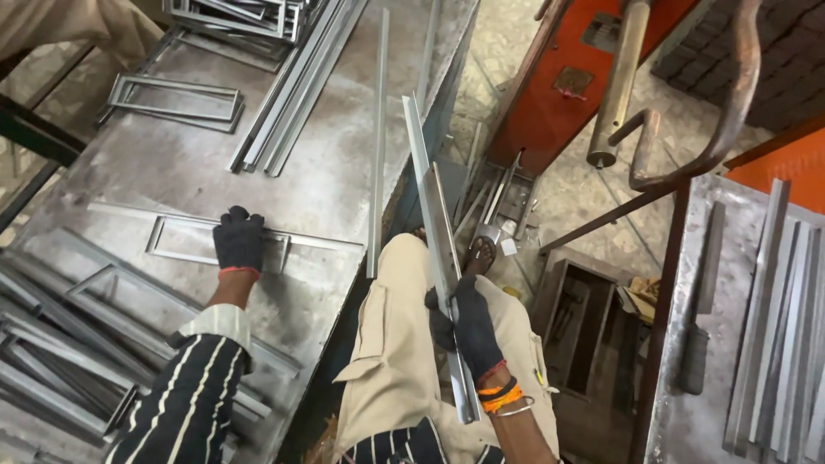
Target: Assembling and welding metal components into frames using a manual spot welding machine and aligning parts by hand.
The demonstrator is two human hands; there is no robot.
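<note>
Grey steel workbench [326,185]: left hand [238,241] is pressing flat, fingers together, on a rectangular welded metal frame [176,239]; right hand [468,331] is clamping a long silver angle strip [430,206], whose far end beyond the grip could swing and slip.

Dull grey steel angle strip [434,232], scuffed matt metal table [326,185], dark knit gloves.

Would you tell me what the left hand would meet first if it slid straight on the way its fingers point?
The left hand rests on a flat metal frame, fingers pointing up the table. Bare tabletop lies ahead; the bundle of metal strips probably comes first.
</note>
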